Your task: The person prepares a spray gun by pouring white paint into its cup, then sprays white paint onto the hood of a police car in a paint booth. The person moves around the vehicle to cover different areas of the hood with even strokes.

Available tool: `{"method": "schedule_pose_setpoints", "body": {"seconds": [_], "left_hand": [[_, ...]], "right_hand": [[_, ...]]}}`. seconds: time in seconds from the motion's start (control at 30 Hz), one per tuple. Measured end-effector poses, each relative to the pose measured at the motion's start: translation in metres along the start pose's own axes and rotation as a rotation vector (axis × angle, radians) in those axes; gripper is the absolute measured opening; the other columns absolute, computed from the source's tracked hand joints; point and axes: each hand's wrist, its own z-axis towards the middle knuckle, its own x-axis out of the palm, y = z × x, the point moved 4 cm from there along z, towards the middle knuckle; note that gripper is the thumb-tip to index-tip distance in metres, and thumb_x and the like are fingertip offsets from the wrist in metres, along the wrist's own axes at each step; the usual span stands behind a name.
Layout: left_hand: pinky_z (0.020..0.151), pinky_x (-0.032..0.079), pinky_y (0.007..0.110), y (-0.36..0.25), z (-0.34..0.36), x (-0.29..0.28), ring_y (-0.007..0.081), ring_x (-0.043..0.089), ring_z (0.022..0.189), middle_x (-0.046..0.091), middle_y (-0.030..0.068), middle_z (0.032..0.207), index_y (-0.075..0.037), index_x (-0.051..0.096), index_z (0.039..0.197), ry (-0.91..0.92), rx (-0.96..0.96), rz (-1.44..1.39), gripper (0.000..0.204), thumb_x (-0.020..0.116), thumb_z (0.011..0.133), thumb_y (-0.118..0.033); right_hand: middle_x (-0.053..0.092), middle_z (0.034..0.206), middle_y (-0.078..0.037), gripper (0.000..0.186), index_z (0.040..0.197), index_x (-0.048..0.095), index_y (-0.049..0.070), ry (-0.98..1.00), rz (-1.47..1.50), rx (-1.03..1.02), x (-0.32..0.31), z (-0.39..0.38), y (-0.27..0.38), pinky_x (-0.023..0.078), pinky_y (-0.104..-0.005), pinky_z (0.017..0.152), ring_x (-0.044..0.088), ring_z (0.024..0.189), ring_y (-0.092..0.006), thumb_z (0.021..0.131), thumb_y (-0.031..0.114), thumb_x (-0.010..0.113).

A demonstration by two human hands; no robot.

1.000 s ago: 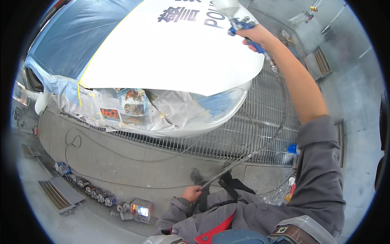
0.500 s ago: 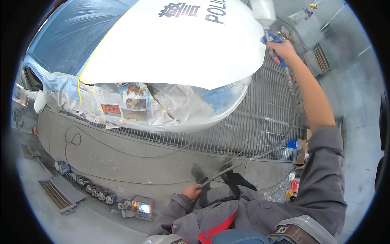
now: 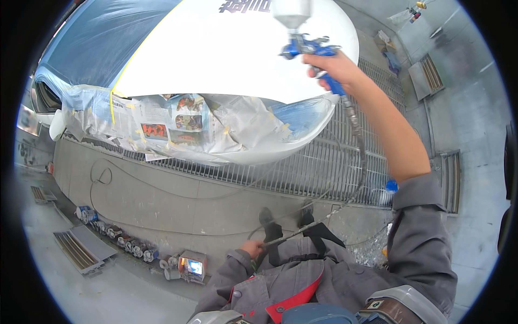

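Blue sheet (image 3: 102, 48): is covering the left part of the car (image 3: 259, 156), with yellow tape (image 3: 141, 54) running along its edge.
Paint cans (image 3: 123, 244): are standing in a row on the floor (image 3: 162, 208), well apart from both my hands.
Masking paper (image 3: 183, 124): is hanging in taped pieces over the near side.
White hood (image 3: 226, 59): is lying uncovered right of the tape, showing dark lettering (image 3: 245, 6) near the top of the view.
Left hand (image 3: 251, 248): I am holding the air hose (image 3: 294, 233) low by my leg, fingers closed around it.
Spray gun (image 3: 305, 48): is hanging over the hood, its cup upright, its nozzle pointing left; whether paint is coming out, I cannot tell.
Right hand (image 3: 340, 70): I am gripping the gun's handle, the hose trailing from its base.
Step in hand: I am working the gun over the hood, as I judge it.
Next move: is calling for a level gun, an even gap above the panel and hose slack kept off the paint.
Floor grate (image 3: 377, 83): is stretching beneath and right of the car.
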Motion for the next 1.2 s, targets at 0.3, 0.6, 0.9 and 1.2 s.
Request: {"method": "schedule_pose_setpoints", "body": {"seconds": [0.3,0.6,0.9,1.2], "left_hand": [[0.083,0.055,0.048,0.027,0.0,0.0,0.0385,0.071,0.096,0.075,0.0174,0.099,-0.013,0.077,0.105,-0.025,-0.103,-0.003,0.025,0.075,0.09,-0.033],[0.084,0.056,0.046,0.069,-0.022,0.003,0.0341,0.073,0.096,0.077,0.0136,0.098,-0.016,0.079,0.104,0.127,-0.19,0.077,0.023,0.076,0.086,-0.03],[0.084,0.056,0.046,0.081,-0.029,-0.002,0.0358,0.072,0.096,0.077,0.0156,0.1,-0.014,0.078,0.106,0.109,-0.177,0.105,0.025,0.075,0.089,-0.032],[0.086,0.055,0.048,0.06,-0.025,-0.013,0.0382,0.07,0.099,0.075,0.0168,0.104,-0.014,0.076,0.11,0.149,-0.258,0.098,0.029,0.072,0.091,-0.034]], "right_hand": [[0.067,0.072,-0.008,0.034,0.09,0.069,-0.003,-0.492,-0.109,0.079,-0.079,-0.065,-0.089,0.042,-0.031,0.038,0.056,0.043,-0.0134,0.091,0.029,0.079],[0.069,0.075,-0.007,0.034,0.092,0.072,-0.001,-0.103,0.201,0.009,0.103,-0.059,-0.065,0.043,-0.0284,0.042,0.055,0.047,-0.0115,0.092,0.032,0.079],[0.069,0.077,-0.006,0.033,0.095,0.073,0.0,-0.707,0.073,0.209,-0.007,-0.135,-0.155,0.043,-0.0277,0.04,0.058,0.048,-0.011,0.092,0.032,0.081],[0.074,0.084,-0.007,0.039,0.105,0.075,-0.002,0.01,0.07,-0.194,0.15,-0.104,-0.096,0.054,-0.0318,0.068,0.066,0.074,-0.0135,0.091,0.034,0.082]]}}
